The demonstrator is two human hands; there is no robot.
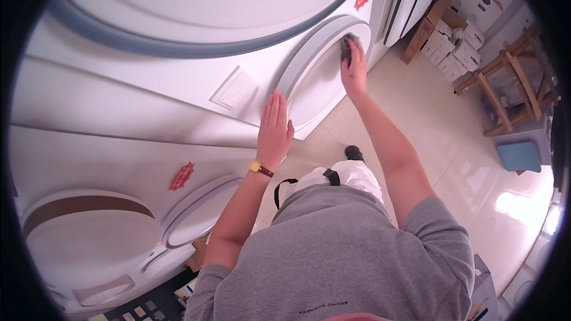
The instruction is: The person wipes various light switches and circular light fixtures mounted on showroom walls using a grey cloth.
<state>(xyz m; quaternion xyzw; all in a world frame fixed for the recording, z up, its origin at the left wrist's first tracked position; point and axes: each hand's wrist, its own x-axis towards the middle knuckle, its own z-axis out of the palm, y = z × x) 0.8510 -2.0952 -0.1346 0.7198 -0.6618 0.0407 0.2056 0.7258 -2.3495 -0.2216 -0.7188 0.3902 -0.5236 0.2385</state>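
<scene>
A round white ceiling lamp point(317, 84) with a pale grey rim is mounted on a white display panel point(267, 71). My right hand point(354, 69) presses a dark grey cloth point(345, 51) against the lamp near the far end of its rim. Flat and extended, my left hand point(273, 127) rests at the lamp's near edge and holds nothing. Its fingers lie side by side with the thumb apart, and a wristwatch point(256, 166) is on that wrist. A square white switch plate or small lamp point(235, 88) sits on the panel left of the round lamp.
Above is a much larger round lamp point(214, 0) with a blue-grey rim. More round lamps point(93, 232) hang at lower left. A rectangular lamp point(412, 2), white boxes point(453, 51) and a wooden stool or frame point(508, 84) stand beyond the tiled floor point(419, 107).
</scene>
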